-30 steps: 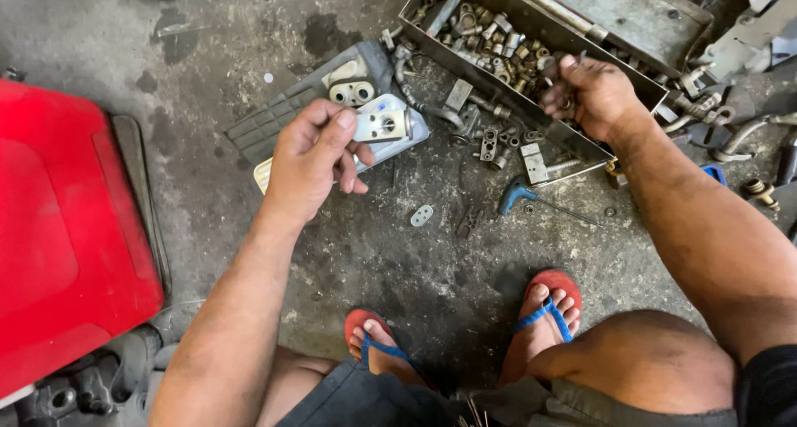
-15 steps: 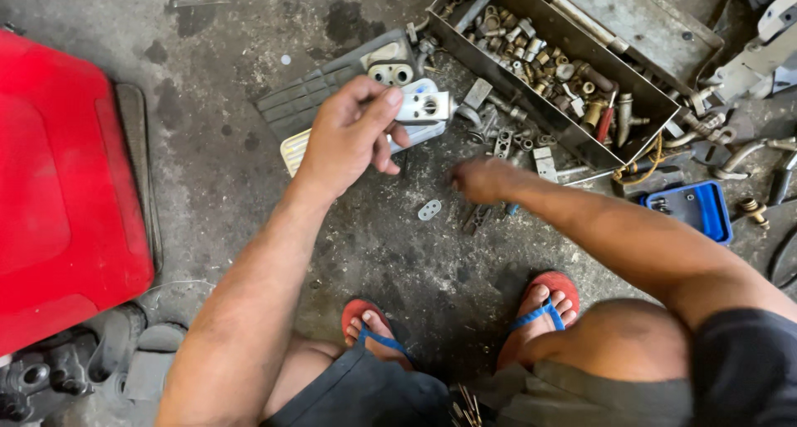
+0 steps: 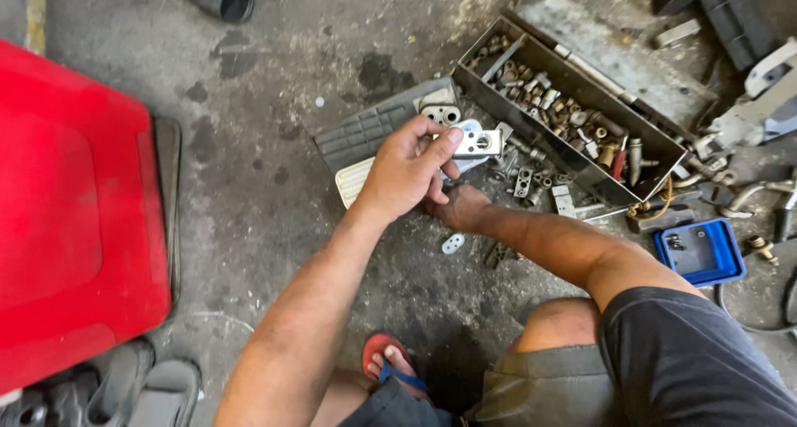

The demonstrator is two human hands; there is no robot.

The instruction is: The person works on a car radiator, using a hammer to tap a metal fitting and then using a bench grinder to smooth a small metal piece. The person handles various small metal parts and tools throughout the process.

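Observation:
My left hand (image 3: 405,174) is raised over the concrete floor, its fingers shut on a small silver metal block (image 3: 479,143) with a round hole. My right hand (image 3: 462,207) lies just below it, low near the floor, with the fingers tucked out of sight under the left hand. A small white oval plate (image 3: 453,244) rests on the floor right by the right wrist. Loose metal fittings (image 3: 523,180) are scattered on the floor beyond both hands.
A long metal tray (image 3: 470,82) with several bolts and fittings stands at the back right. A grey ribbed pad (image 3: 364,132) and a white ribbed piece (image 3: 353,181) lie behind the hands. A blue box (image 3: 702,253) is at right, a red panel (image 3: 70,219) at left.
My right hand left the metal tray and swung left and down, ending under the left hand. The left hand keeps hold of the metal block.

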